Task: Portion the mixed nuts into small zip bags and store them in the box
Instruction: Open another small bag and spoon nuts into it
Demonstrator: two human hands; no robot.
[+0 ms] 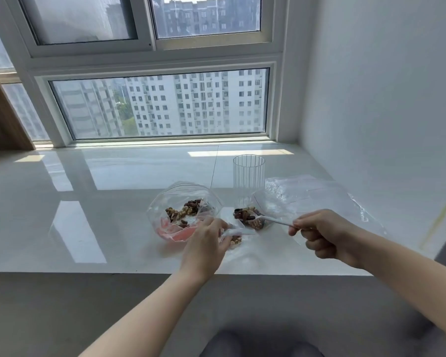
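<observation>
Head view, looking down on a glossy white stone sill [101, 215] under a window. The right hand [319, 234] had its fingers curled around the handle of a clear plastic spoon [271, 220], whose bowl sat over a heap of brown and dark-red mixed nuts [249, 217] in a small clear zip bag [242, 228] — the bag's outline was hard to trace against the sill. The left hand [206, 240] pinched that small bag at its near edge, with a few nuts showing beside the fingers; the exact hold was hidden behind the hand itself. Left of it lay a larger open clear bag with a pink bottom [183, 215], holding more nuts. A ribbed clear glass tumbler [249, 173] stood upright just behind the small bag. To its right lay a pile of empty transparent zip bags [307, 194], edges blurred — number could not be counted. A wooden shelf [3, 117] was cut off at the left edge.
</observation>
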